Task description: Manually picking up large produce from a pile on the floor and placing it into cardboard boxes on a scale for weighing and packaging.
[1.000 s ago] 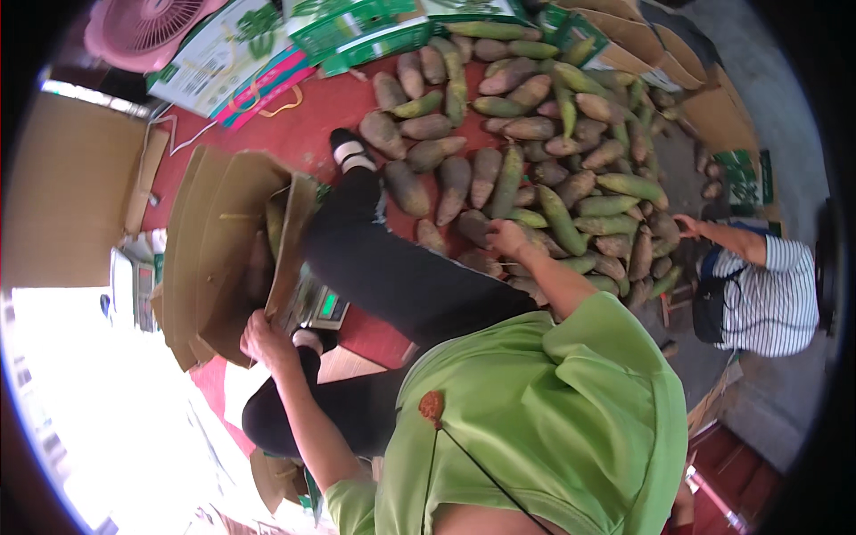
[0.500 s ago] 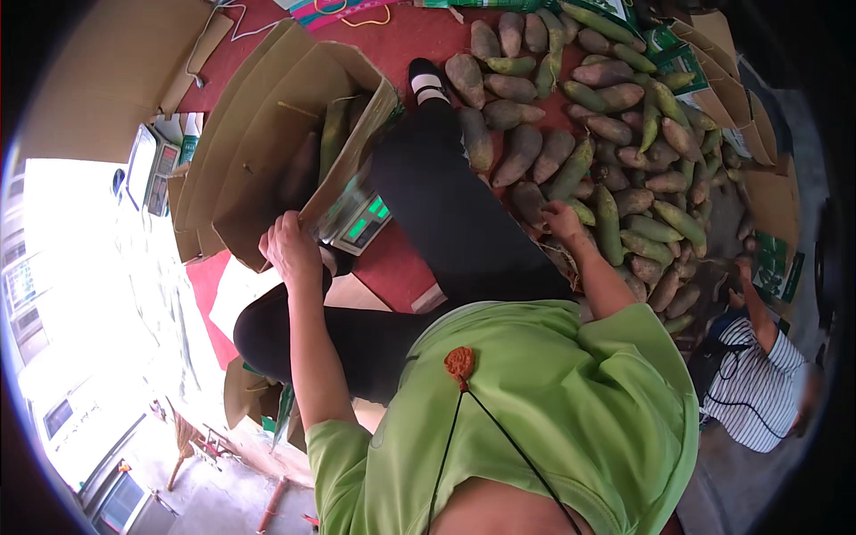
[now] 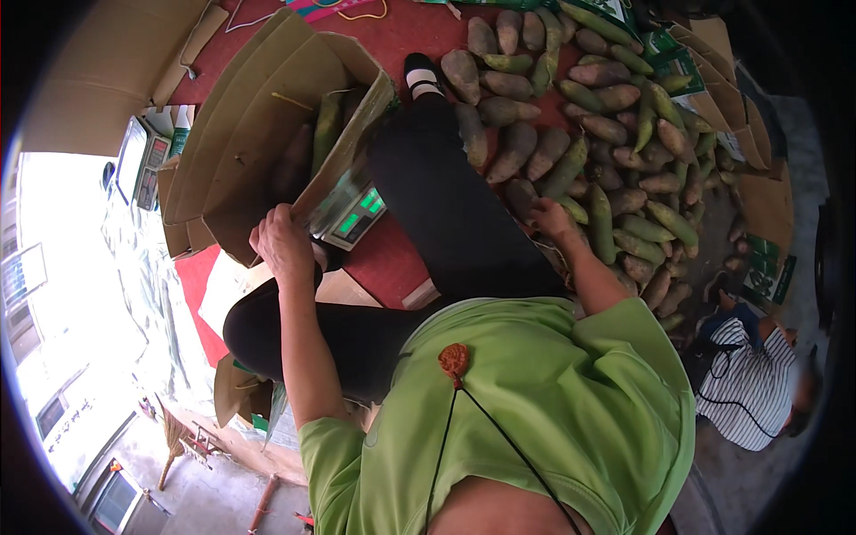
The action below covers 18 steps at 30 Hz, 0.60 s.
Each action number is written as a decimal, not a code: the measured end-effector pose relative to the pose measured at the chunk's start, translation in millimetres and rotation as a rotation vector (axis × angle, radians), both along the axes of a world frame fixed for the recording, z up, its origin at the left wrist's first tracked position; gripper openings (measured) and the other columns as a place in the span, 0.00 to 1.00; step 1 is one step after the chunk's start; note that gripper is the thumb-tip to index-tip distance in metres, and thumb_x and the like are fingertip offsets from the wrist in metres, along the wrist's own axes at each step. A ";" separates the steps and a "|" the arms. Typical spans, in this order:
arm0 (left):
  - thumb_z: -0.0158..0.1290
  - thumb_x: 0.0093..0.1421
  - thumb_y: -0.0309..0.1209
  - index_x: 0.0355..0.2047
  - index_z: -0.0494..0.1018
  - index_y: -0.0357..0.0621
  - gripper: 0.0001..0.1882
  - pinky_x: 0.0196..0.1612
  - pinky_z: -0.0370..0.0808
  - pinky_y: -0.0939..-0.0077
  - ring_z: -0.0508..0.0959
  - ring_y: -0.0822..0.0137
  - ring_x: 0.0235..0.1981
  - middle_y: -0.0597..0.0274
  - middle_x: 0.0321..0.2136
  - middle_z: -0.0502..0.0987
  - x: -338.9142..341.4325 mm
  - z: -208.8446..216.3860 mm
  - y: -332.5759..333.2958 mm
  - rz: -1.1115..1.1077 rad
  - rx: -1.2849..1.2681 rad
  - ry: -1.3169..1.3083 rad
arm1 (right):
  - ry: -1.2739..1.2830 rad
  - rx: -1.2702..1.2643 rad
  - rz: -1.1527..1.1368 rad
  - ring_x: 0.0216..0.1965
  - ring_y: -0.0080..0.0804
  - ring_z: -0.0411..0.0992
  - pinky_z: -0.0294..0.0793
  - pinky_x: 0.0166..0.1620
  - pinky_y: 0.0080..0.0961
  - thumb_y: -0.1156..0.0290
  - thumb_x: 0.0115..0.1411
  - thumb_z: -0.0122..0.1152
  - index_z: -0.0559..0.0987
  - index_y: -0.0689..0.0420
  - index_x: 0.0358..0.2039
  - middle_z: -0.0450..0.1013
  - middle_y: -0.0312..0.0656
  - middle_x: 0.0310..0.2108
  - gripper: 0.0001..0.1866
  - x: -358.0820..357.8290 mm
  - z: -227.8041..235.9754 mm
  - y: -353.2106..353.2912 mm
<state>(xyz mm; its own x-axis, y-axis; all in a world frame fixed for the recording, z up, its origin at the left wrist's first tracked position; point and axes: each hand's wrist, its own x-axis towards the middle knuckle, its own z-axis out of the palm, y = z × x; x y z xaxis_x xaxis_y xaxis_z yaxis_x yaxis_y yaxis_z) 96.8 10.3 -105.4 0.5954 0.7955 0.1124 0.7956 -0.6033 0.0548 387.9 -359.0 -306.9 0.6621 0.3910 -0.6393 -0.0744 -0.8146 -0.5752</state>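
Observation:
My left hand [image 3: 283,244] is closed on the near lower edge of an open cardboard box [image 3: 218,174]. Inside the box lie a long green root vegetable [image 3: 327,131] and a purplish one [image 3: 294,165], both partly in shadow. The box rests by a scale with a lit green display [image 3: 359,218]. On the right, my right hand [image 3: 555,221] reaches to the near edge of a big heap of green and purplish-brown root vegetables [image 3: 624,201]. Its fingers are curled at the end of a purplish-brown root vegetable [image 3: 519,198], which they partly cover.
My legs [image 3: 446,214] stretch between box and heap over a red floor covering [image 3: 383,267]. A second scale [image 3: 147,165] stands left of the box. Cardboard boxes [image 3: 767,201] line the far right. Another person in a striped shirt [image 3: 744,383] is beside the heap. A broom [image 3: 172,437] leans at lower left.
The whole view has shifted slightly. My hands keep nearly the same places at the box edge and the heap. The other person's outstretched arm has drawn back from the heap.

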 end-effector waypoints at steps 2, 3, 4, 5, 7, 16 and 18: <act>0.51 0.51 0.24 0.32 0.73 0.44 0.08 0.48 0.64 0.61 0.76 0.57 0.40 0.59 0.33 0.78 1.3 1.7 -0.1 -0.010 0.005 -0.013 | 0.040 -0.014 -0.015 0.32 0.42 0.77 0.74 0.37 0.35 0.68 0.49 0.60 0.77 0.61 0.37 0.76 0.51 0.30 0.15 -2.8 -2.8 0.5; 0.51 0.51 0.25 0.33 0.73 0.45 0.08 0.48 0.64 0.61 0.76 0.58 0.39 0.59 0.33 0.78 0.4 2.2 -1.5 -0.006 0.012 -0.022 | 0.085 -0.024 -0.016 0.34 0.43 0.77 0.74 0.39 0.36 0.67 0.48 0.60 0.78 0.60 0.36 0.76 0.52 0.30 0.15 -2.4 -3.7 0.9; 0.52 0.52 0.26 0.33 0.73 0.46 0.07 0.47 0.64 0.61 0.76 0.58 0.40 0.60 0.32 0.78 -1.9 -0.5 -0.2 -0.006 0.018 -0.012 | 0.074 -0.032 -0.036 0.34 0.43 0.77 0.74 0.39 0.36 0.67 0.48 0.60 0.78 0.60 0.36 0.76 0.52 0.30 0.15 -3.7 -1.1 1.6; 0.52 0.52 0.27 0.33 0.73 0.46 0.07 0.47 0.65 0.62 0.76 0.58 0.39 0.60 0.32 0.78 -3.5 -4.0 0.2 -0.018 0.050 -0.036 | -0.001 -0.034 0.026 0.36 0.45 0.76 0.73 0.40 0.37 0.66 0.47 0.61 0.79 0.59 0.35 0.76 0.52 0.31 0.15 -6.4 0.5 3.8; 0.52 0.53 0.27 0.33 0.73 0.45 0.06 0.47 0.65 0.62 0.76 0.58 0.39 0.60 0.32 0.78 -3.8 -3.5 0.4 -0.006 0.042 0.002 | -0.085 -0.046 0.071 0.38 0.47 0.76 0.73 0.42 0.38 0.65 0.46 0.61 0.79 0.57 0.34 0.76 0.52 0.32 0.15 -7.2 -0.4 4.8; 0.53 0.52 0.28 0.34 0.73 0.45 0.07 0.46 0.65 0.61 0.76 0.57 0.39 0.59 0.32 0.77 -4.6 -5.4 4.2 -0.022 0.028 0.027 | 0.065 -0.020 -0.010 0.33 0.41 0.77 0.75 0.38 0.34 0.67 0.49 0.59 0.79 0.57 0.38 0.77 0.50 0.32 0.15 -6.4 14.6 8.3; 0.53 0.52 0.28 0.34 0.73 0.46 0.08 0.46 0.65 0.61 0.76 0.57 0.40 0.59 0.33 0.77 -1.4 -0.5 2.3 0.005 0.017 0.052 | 0.106 -0.005 -0.033 0.31 0.39 0.78 0.75 0.35 0.32 0.68 0.49 0.59 0.79 0.58 0.39 0.77 0.49 0.30 0.15 -4.4 20.0 7.6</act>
<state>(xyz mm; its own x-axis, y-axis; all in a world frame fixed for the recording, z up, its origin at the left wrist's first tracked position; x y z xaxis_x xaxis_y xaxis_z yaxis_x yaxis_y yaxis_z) 95.4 12.6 -105.9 0.5968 0.7968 0.0952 0.8002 -0.5997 0.0030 383.5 -351.4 -286.9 0.6034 0.3665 -0.7082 -0.1613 -0.8137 -0.5585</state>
